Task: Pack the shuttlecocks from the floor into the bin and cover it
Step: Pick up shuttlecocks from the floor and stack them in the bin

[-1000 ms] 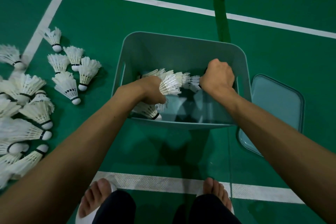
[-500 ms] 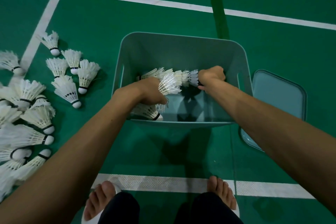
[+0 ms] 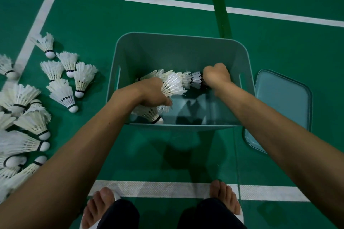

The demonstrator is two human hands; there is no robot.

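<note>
A teal plastic bin stands on the green court floor in front of me. Both my hands are inside it, holding a nested row of white shuttlecocks between them. My left hand grips the row's left end, and my right hand is closed on its right end. Another shuttlecock lies on the bin's bottom under my left hand. Several loose shuttlecocks lie on the floor to the left of the bin. The teal lid lies flat on the floor, right of the bin.
White court lines run across the floor in front of my feet and beyond the bin. My bare feet in slippers stand at the bottom edge. A dark green tape strip lies behind the bin.
My right hand dropped lower into the bin, then shifted slightly. The row of shuttlecocks stays held between both hands, and the view moved a little.
</note>
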